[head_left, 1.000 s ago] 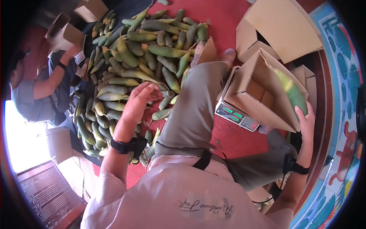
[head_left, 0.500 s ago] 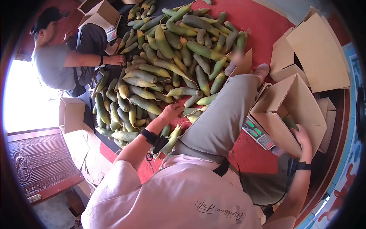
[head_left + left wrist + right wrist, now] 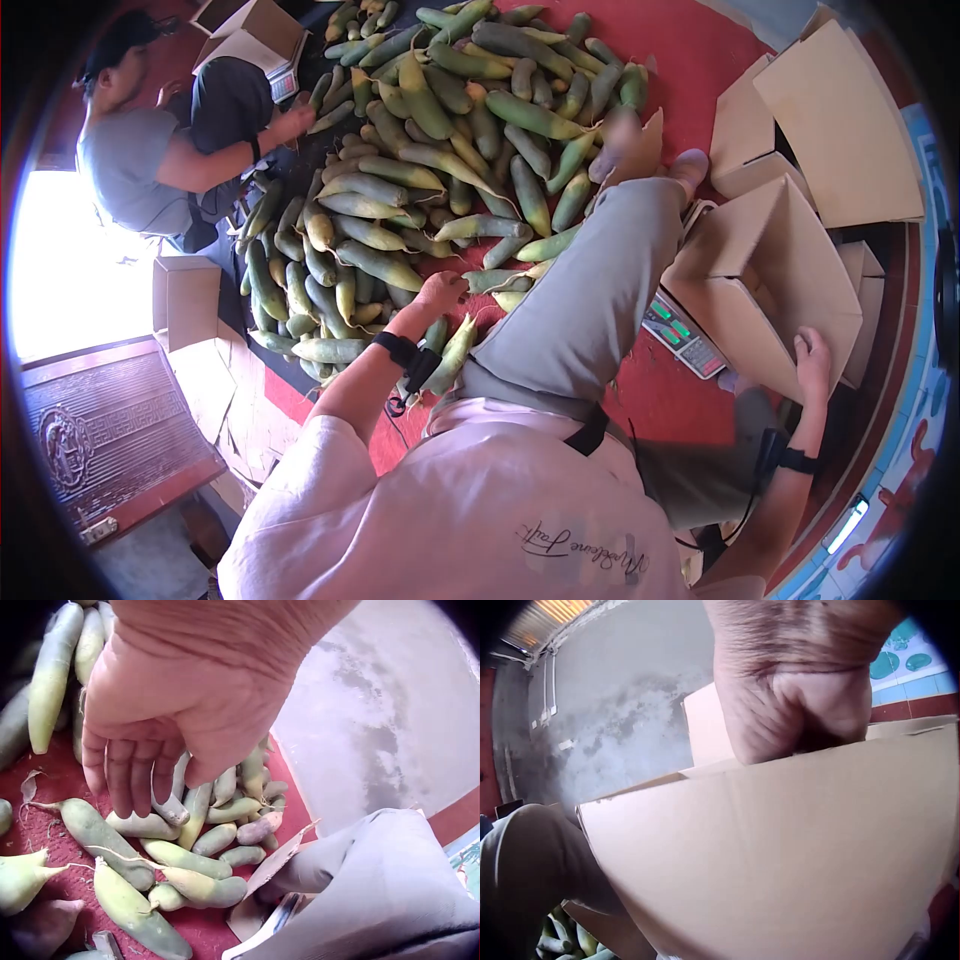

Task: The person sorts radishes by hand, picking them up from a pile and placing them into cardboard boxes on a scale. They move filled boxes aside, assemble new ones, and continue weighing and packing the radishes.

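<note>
In the head view my left hand (image 3: 441, 290) hovers by the near edge of a pile of green radishes (image 3: 430, 95). The left wrist view has this hand (image 3: 161, 720) with fingers loosely bent and nothing in them, above several radishes (image 3: 127, 907) on red cloth. My right hand (image 3: 813, 362) is at the near right rim of a cardboard box (image 3: 730, 310), holding no radish that I can see. In the right wrist view the hand (image 3: 795, 712) is over the box wall (image 3: 772, 847), which hides its fingers. Most of the box's inside is hidden.
A scale (image 3: 685, 335) with green digits sits under the box. Another open carton (image 3: 835, 120) stands behind it. Between pile and box is my bent knee (image 3: 640, 225). At the left, a person in a grey shirt (image 3: 140, 160) sits beside the pile, near another carton (image 3: 255, 35).
My right hand lowered a large green radish into the box, let it go and came back up to the rim. My left hand moved down to the pile's near edge.
</note>
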### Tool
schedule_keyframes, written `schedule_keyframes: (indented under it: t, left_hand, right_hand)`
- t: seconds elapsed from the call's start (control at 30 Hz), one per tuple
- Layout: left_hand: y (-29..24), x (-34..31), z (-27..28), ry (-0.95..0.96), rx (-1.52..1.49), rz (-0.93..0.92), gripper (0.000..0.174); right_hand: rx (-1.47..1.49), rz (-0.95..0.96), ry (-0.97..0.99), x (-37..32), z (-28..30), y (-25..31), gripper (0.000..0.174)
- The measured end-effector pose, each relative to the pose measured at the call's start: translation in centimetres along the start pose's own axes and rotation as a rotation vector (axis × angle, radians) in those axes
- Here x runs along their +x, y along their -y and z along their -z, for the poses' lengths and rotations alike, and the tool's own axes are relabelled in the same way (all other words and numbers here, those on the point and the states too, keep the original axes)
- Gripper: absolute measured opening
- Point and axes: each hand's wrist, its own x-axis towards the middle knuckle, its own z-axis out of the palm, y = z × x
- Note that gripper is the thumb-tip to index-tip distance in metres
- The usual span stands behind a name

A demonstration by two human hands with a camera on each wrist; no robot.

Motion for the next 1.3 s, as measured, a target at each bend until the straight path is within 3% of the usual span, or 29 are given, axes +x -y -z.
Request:
schedule_keyframes:
  t: [0.07, 0.1, 0.17, 0.27, 0.33, 0.37, 0.43, 0.47, 0.5, 0.6, 0.8, 1.03, 1.3]
  left_hand:
    - [1.2, 0.6, 0.2, 0.005, 0.005, 0.006, 0.027]
    - [1.9, 1.0, 0.2, 0.002, 0.007, 0.012, 0.026]
    - [2.8, 1.6, 0.2, -0.002, 0.035, 0.021, 0.026]
    - [5.1, 3.8, 0.3, -0.004, 0.007, 0.031, 0.026]
    - [6.3, 5.4, 0.6, -0.054, 0.217, -0.007, 0.027]
    - [6.3, 5.8, 0.5, -0.050, 0.217, -0.007, 0.027]
    - [6.1, 6.3, 0.5, -0.223, 0.200, -0.003, 0.031]
    - [1.8, 4.1, 0.9, -0.149, 0.067, 0.198, 0.035]
    - [2.4, 4.9, 1.2, -0.149, 0.068, 0.200, 0.035]
    - [4.4, 7.5, 3.1, -0.387, 0.323, -0.077, 0.036]
    - [4.5, 10.7, 6.7, -0.553, 0.150, -0.073, 0.044]
    - [-0.1, 10.2, 7.2, -0.513, 0.105, 0.064, 0.046]
    - [-1.9, 14.7, 3.8, -0.357, 0.131, -0.045, 0.046]
  right_hand:
    - [-0.009, 0.096, -0.225, -1.8, 0.6, 0.8, 0.024]
    - [-0.011, 0.090, -0.223, -2.9, 0.9, 1.3, 0.024]
    - [-0.092, 0.187, -0.477, -5.1, 2.1, 2.4, 0.022]
    - [-0.194, 0.264, -0.546, -8.2, 3.8, 2.5, 0.019]
    - [-0.293, 0.273, -0.605, -10.0, 4.7, 2.4, 0.019]
    - [-0.296, 0.270, -0.605, -10.9, 4.8, 1.6, 0.019]
    - [-0.385, 0.204, -0.636, -12.5, 5.2, -0.7, 0.019]
    - [-0.404, 0.181, -0.639, -13.3, 5.1, -1.5, 0.019]
    - [-0.404, 0.181, -0.637, -14.0, 5.0, -2.4, 0.019]
    - [-0.446, 0.130, -0.594, -15.4, 4.0, -4.3, 0.018]
    - [-0.405, 0.103, -0.621, -15.7, 3.2, -4.1, 0.018]
    - [-0.426, 0.096, -0.623, -15.4, 3.1, -3.7, 0.017]
    - [-0.396, 0.048, -0.605, -15.4, 2.9, -4.0, 0.018]
